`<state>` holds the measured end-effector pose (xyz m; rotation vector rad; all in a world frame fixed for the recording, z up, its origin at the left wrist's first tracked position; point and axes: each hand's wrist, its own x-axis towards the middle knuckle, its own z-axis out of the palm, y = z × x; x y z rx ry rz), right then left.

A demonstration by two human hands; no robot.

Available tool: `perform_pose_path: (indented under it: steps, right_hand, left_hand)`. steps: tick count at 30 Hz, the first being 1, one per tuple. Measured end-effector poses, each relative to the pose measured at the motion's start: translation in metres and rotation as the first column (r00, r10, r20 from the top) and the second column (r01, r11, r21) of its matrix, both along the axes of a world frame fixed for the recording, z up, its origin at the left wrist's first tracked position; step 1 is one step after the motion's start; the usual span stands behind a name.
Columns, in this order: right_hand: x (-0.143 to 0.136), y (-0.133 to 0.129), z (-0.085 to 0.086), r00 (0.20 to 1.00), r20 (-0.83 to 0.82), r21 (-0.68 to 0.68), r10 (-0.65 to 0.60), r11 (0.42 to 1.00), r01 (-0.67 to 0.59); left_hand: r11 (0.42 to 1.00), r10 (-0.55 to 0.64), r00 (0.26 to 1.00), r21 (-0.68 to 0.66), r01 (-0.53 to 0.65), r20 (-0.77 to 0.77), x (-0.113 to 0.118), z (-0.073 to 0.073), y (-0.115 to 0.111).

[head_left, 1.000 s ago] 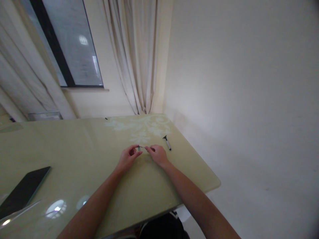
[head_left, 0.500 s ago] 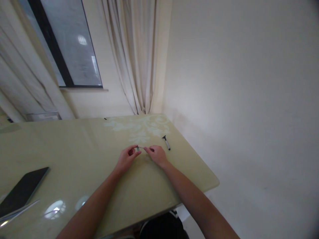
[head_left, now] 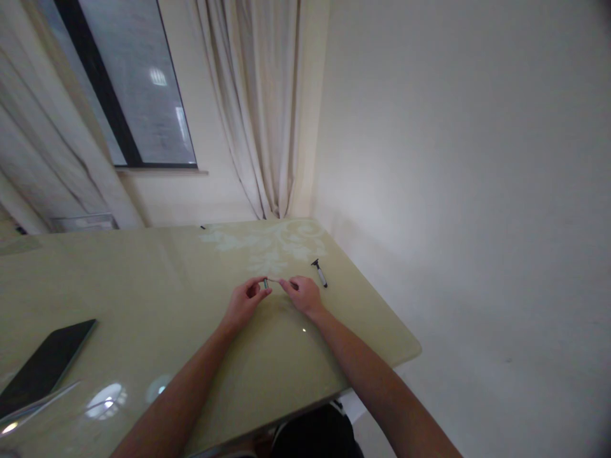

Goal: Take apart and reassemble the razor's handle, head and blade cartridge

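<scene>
Between the thumb and index finger of my left hand (head_left: pixel 245 304) is a small flat green-and-silver piece (head_left: pixel 266 284), held upright just above the table; it is too small to name surely. My right hand (head_left: pixel 303 294) pinches a thin stick (head_left: pixel 273 280), which points left. Its tip reaches the top of the small piece; whether they touch I cannot tell. Both hands are closed, with a narrow gap between them. To the right of my right hand, a razor (head_left: pixel 320 274) with a dark head and a grey handle lies on the table.
The glossy pale table (head_left: pixel 143 292) has a rounded corner at the right, near a white wall (head_left: pixel 453 191). A dark flat tablet-like slab (head_left: pixel 48 359) lies at the left. A tiny dark object (head_left: pixel 203 227) sits at the far edge. Curtains (head_left: pixel 258 114) hang behind.
The thin stick's tip has shifted slightly along the top of the small piece, and my right hand has moved a little right. Both grips stay the same; the razor lies still.
</scene>
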<state>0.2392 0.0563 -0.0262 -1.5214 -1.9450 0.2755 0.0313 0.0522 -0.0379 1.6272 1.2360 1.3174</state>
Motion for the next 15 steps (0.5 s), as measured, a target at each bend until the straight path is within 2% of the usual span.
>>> perform_pose_path:
  steps: [4, 9, 13, 15]
  right_hand:
    - [-0.0006, -0.0009, 0.0004, 0.994, 0.022, 0.025, 0.106, 0.994, -0.107]
    - [0.0022, -0.0019, 0.0034, 0.997, 0.051, 0.021, 0.058, 0.998, -0.059]
    - [0.0050, -0.0024, 0.0062, 0.982, 0.053, 0.035, 0.183, 0.982, -0.185]
    - [0.0046, -0.0020, 0.0062, 0.982, 0.057, 0.023, 0.179, 0.983, -0.181]
  left_hand:
    - [1.000, -0.003, 1.000, 0.008, 0.003, 0.006, 0.0005, -0.0009, 0.0004]
    - [1.000, 0.000, 1.000, 0.007, 0.000, 0.008, 0.0000, -0.0003, 0.0004]
    - [1.000, -0.009, 1.000, 0.002, 0.009, 0.012, -0.0002, 0.0013, -0.0008]
    - [1.000, -0.006, 1.000, 0.001, 0.006, 0.013, -0.0005, 0.0023, -0.0017]
